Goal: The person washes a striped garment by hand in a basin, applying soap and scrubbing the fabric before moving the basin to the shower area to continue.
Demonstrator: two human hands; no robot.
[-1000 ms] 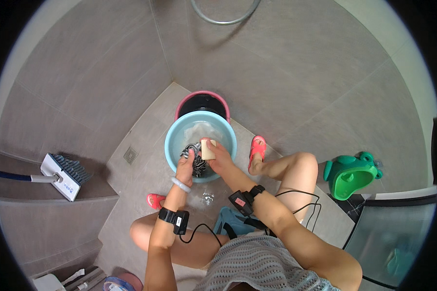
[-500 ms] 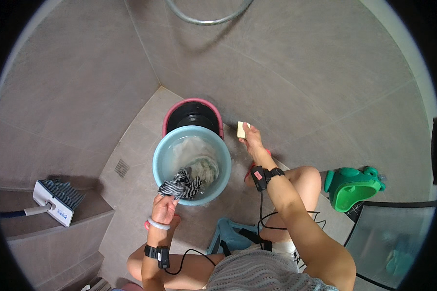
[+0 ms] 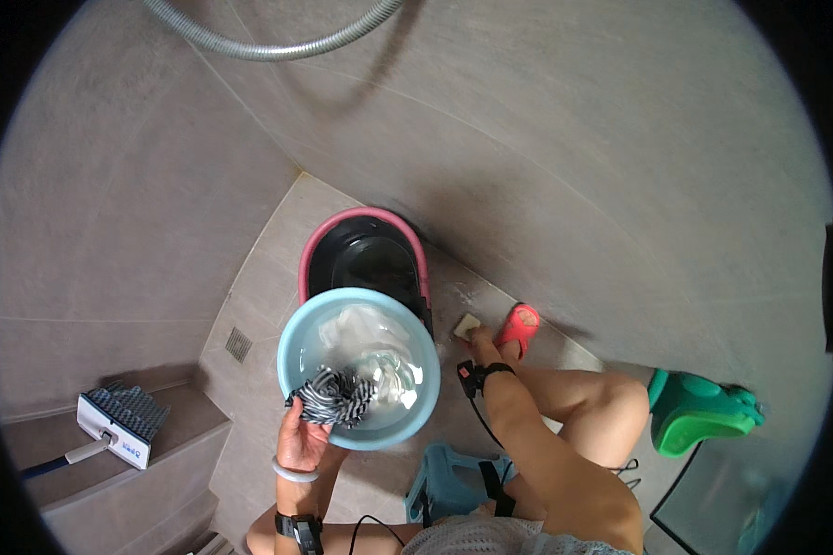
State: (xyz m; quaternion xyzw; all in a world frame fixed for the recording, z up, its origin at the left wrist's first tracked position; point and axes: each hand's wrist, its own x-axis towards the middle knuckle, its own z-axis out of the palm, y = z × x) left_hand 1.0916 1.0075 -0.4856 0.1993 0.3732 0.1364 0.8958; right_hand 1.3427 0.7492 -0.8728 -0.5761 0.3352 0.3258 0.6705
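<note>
A light blue basin holds water and pale, whitish cloth. At its near left rim my left hand is closed on a bunched black-and-white striped cloth, which hangs over the water inside the basin. To the right of the basin, my right hand grips a pale yellow bar of soap, low beside a red sandal. Whether the soap touches the floor, I cannot tell.
Behind the basin stands a dark tub with a pink rim. A light blue stool is at the near side. To the right is a green potty; a brush head rests on the left ledge. A metal hose hangs at the top.
My right hand has come down and nearer with the soap, closer to the red sandal. My left hand has brought the striped cloth further in over the basin. The view has shifted.
</note>
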